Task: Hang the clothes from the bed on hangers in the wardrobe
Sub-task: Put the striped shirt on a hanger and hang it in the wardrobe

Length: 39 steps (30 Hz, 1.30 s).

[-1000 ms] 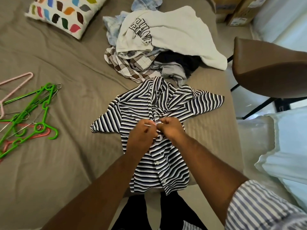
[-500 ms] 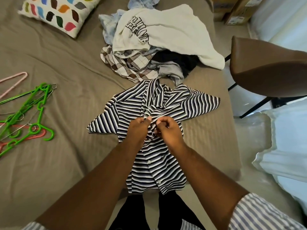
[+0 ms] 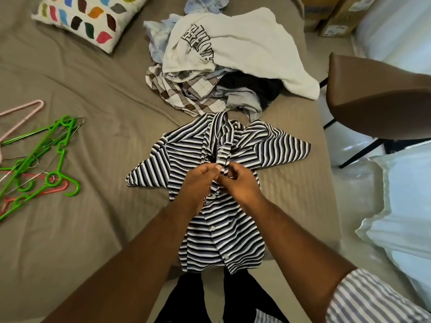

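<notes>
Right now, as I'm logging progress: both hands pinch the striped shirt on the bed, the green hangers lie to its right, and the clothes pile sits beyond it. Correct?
Not quite: the head view shows the green hangers left of the striped shirt, not right. Otherwise yes: left hand and right hand pinch it on the bed, the clothes pile beyond.

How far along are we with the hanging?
Done: nothing in view is hung. In hand: the left hand and right hand pinch the striped shirt near its collar; it lies flat on the bed, no hanger visible in it. Left: the clothes pile behind it, with the hangers lying at the left.
</notes>
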Available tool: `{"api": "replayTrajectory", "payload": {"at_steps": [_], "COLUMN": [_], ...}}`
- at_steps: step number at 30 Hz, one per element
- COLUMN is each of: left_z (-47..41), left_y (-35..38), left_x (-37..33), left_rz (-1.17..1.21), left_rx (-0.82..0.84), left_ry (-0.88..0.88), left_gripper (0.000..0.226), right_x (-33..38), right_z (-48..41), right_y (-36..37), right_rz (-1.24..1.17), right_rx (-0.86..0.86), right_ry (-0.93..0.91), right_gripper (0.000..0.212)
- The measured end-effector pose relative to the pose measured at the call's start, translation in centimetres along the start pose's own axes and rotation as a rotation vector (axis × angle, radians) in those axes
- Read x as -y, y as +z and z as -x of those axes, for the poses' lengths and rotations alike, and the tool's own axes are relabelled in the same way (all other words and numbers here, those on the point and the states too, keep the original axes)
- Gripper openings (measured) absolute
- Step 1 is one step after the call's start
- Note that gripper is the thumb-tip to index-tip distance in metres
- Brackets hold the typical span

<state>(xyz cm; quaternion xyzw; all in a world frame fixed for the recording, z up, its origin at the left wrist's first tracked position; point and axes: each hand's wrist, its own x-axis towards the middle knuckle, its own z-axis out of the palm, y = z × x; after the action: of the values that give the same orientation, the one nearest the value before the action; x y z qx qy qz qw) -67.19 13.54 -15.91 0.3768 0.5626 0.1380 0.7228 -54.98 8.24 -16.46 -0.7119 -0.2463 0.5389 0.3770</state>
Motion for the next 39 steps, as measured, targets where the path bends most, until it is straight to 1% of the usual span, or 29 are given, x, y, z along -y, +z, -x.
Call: {"api": "replayTrajectory", "payload": {"at_steps": [2, 4, 6, 8, 11, 12, 14, 15, 16, 19, 21, 23, 25, 26, 27, 30, 32, 33, 37, 39], "left_z": [0.1, -0.1, -0.3, -0.7, -1.6, -1.9, -2.6, -2.9, -3.2, -4.9, -6.4, -7.5, -8.2, -8.3, -8.6, -8.5, -8.3, -8.1, -7.3, -7.3], "left_y": [-0.1, -0.3, -0.6, -0.9, -1.2, -1.3, -1.2, -1.0, -0.6, 0.7, 1.6, 2.3, 2.9, 3.0, 3.0, 2.8, 2.4, 2.3, 1.9, 1.7], "left_x": [-0.2, 0.0, 0.5, 1.5, 2.7, 2.9, 2.7, 2.5, 2.1, 1.1, 1.2, 1.4, 1.7, 1.8, 2.1, 2.3, 2.4, 2.3, 2.6, 3.1], "left_rz": [0.085, 0.097, 0.014, -0.054, -0.178, -0.240, -0.393, -0.470, -0.531, -0.617, -0.705, -0.821, -0.940, -0.980, -1.014, -1.039, -1.011, -1.021, -1.011, -0.987], "left_rx": [-0.036, -0.062, -0.117, -0.199, -0.323, -0.354, -0.402, -0.423, -0.436, -0.398, -0.382, -0.379, -0.375, -0.380, -0.382, -0.368, -0.401, -0.403, -0.356, -0.345], "left_ry": [-0.009, -0.014, -0.003, -0.004, -0.002, 0.022, 0.080, 0.112, 0.153, 0.253, 0.286, 0.229, 0.074, 0.012, -0.025, -0.073, -0.112, -0.116, -0.090, -0.078], "left_gripper": [0.018, 0.024, 0.025, 0.023, 0.019, 0.019, 0.019, 0.017, 0.015, 0.010, 0.020, 0.040, 0.068, 0.074, 0.073, 0.052, 0.047, 0.044, 0.037, 0.041], "right_x": [-0.3, -0.3, -0.5, -0.9, -1.7, -1.9, -2.4, -2.4, -2.4, -2.5, -2.4, -2.4, -2.6, -2.6, -2.6, -2.6, -2.8, -3.0, -3.2, -3.0], "right_z": [0.1, 0.4, 0.5, 0.4, 0.4, 0.4, 0.3, 0.4, 0.4, 0.4, 0.5, 0.5, 0.5, 0.5, 0.5, 0.6, 0.6, 0.6, 0.6, 0.7], "right_y": [-0.3, -0.6, -1.2, -1.9, -2.5, -2.4, -2.3, -2.3, -2.3, -2.5, -2.5, -2.5, -2.6, -2.8, -2.9, -3.5, -3.5, -3.4, -2.9, -2.8], "right_rz": [-0.055, -0.180, -0.342, -0.431, -0.493, -0.461, -0.265, -0.158, -0.078, 0.029, 0.062, 0.100, 0.140, 0.151, 0.152, 0.103, 0.074, 0.067, 0.055, 0.014], "right_rx": [0.023, -0.027, -0.133, -0.242, -0.273, -0.260, -0.264, -0.286, -0.305, -0.315, -0.289, -0.270, -0.280, -0.286, -0.287, -0.272, -0.258, -0.250, -0.220, -0.221], "right_ry": [0.009, 0.089, 0.197, 0.279, 0.317, 0.302, 0.268, 0.240, 0.205, 0.075, 0.011, -0.019, -0.038, -0.039, -0.033, 0.005, 0.039, 0.055, 0.099, 0.125], "right_gripper": [0.021, 0.011, 0.014, 0.016, 0.015, 0.022, 0.052, 0.059, 0.059, 0.054, 0.048, 0.034, 0.023, 0.020, 0.020, 0.029, 0.039, 0.040, 0.027, 0.032]}}
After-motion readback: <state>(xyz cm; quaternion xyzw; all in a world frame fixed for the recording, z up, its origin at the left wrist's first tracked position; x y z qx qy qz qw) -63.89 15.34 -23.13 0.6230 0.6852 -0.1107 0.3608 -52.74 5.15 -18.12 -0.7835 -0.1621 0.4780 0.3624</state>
